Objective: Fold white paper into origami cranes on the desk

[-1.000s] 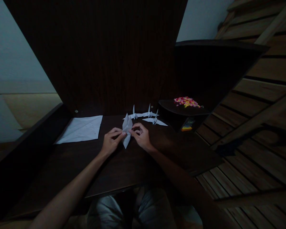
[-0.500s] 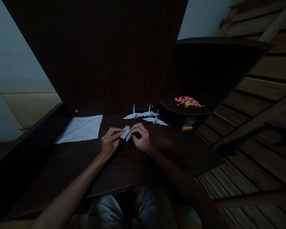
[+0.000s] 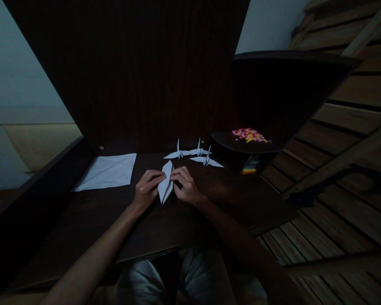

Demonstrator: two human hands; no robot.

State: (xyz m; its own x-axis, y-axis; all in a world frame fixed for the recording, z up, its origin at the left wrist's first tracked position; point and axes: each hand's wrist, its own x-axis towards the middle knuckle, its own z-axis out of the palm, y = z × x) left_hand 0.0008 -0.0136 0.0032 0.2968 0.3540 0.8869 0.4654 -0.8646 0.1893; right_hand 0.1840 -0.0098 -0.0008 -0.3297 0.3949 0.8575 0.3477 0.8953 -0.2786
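Note:
Between my hands is a folded piece of white paper, a long diamond with a split at its near point. My left hand pinches its left edge, thumb and fingers closed on it. On the opposite edge my right hand grips the paper with curled fingers. Just beyond stand three white paper cranes, wings spread and necks up: a left crane, a back crane and a front crane.
A creased white sheet lies at the left of the dark wooden desk. At the right, a corner shelf bears a heap of pink, red and yellow bits. Below it sits a small box with a yellow edge.
The paper has gone from a compact folded shape to a longer, opened-out diamond, its lower point now reaching toward me. Both hands stay on its sides. The cranes have not moved.

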